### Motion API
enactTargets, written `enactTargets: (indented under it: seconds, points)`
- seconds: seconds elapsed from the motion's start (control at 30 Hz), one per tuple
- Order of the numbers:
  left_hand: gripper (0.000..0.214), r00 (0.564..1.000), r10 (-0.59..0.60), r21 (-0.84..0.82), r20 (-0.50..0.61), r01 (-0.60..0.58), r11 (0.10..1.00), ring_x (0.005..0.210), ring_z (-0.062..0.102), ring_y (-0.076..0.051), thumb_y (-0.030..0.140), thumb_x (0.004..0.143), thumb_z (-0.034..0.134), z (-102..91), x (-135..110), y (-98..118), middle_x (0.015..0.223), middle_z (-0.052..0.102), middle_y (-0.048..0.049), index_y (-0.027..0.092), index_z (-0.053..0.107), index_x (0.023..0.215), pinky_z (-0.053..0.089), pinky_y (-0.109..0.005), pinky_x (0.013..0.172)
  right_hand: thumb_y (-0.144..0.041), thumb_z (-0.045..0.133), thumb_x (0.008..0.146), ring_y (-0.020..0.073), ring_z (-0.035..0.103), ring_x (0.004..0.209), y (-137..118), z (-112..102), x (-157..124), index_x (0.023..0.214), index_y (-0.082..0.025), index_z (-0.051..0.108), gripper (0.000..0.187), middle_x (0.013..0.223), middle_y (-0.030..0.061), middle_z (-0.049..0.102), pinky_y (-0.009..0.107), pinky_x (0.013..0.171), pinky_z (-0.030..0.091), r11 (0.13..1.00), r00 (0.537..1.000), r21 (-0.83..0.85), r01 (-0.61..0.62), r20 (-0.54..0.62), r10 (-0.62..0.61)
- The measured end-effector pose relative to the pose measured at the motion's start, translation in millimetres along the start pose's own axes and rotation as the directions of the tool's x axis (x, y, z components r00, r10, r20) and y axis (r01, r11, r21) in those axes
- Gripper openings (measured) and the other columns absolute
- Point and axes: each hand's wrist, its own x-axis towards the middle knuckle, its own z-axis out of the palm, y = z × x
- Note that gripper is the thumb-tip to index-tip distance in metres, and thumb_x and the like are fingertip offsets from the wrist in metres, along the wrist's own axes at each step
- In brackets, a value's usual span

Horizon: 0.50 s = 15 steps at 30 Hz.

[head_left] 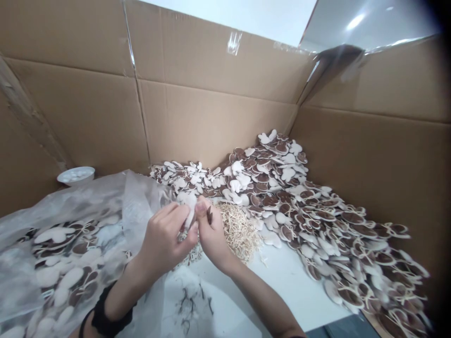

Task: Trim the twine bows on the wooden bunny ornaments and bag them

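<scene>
Cardboard walls [218, 122] close in the white surface [278, 286] before us, probably so that the loose pieces cannot slide off the back. Against them on our right lies a long pile of brown and white pieces [289, 197], many with pale cord loops. The heap of pale cords [243, 230] sits just beyond our hands, within easy reach, we judge. On our left, a clear plastic bag [136, 202] lies over more such pieces, perhaps to keep them apart, with a white bowl [75, 177] behind it.

Our 2 hands meet over the near edge of the cords. Our left hand [165, 232] has its fingers curled in, clamped on 1 white piece [189, 201], which stands up between the hands. Our right hand [213, 234] has its fingers bent and thumb pressed in, pinching a dark slip [210, 215]; we cannot tell whether it belongs to that piece. The close grip likely steadies small, soft work.
</scene>
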Motion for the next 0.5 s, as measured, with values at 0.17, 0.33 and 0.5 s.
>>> enactTargets:
  seconds: [0.17, 0.33, 0.5]
  points:
    - [0.027, 0.988, -0.155, -0.072, -0.018, 0.154, 0.985, 0.057, 0.042, -0.016, 0.038, 0.09, 0.045, -0.1, -3, -1, 0.063, 0.042, 0.0015, 0.021, 0.037, 0.071, 0.032, -0.028, 0.051, -0.053, 0.038, 0.093, 0.012, 0.035, 0.053, -4, 4, -1, 0.061, -0.021, 0.032, 0.046, 0.058, -0.003, 0.036, 0.026, 0.05, 0.031, 0.998, 0.998, -0.026, 0.064, 0.011, -0.063]
    - [0.03, 0.972, -0.181, -0.474, 0.15, 0.232, 0.849, 0.051, 0.042, -0.012, 0.027, 0.096, 0.035, -14.4, -1, 3, 0.06, 0.044, 0.0024, 0.02, 0.042, 0.068, 0.036, -0.026, 0.049, -0.05, 0.04, 0.093, 0.0097, 0.029, 0.049, -16, -6, -3, 0.063, -0.021, 0.036, 0.043, 0.056, -0.0047, 0.032, 0.023, 0.044, 0.027, 0.988, 0.977, 0.138, -0.064, 0.212, 0.033]
    - [0.042, 0.931, -0.156, -0.641, 0.331, 0.343, 0.687, 0.053, 0.048, -0.014, 0.043, 0.096, 0.033, -42.4, -3, 12, 0.059, 0.053, 0.0002, 0.021, 0.048, 0.063, 0.041, -0.028, 0.05, -0.049, 0.037, 0.094, 0.0108, 0.036, 0.047, -44, -14, -21, 0.062, -0.021, 0.041, 0.043, 0.056, -0.0027, 0.038, 0.025, 0.044, 0.033, 0.975, 0.946, 0.212, -0.069, 0.323, -0.003]
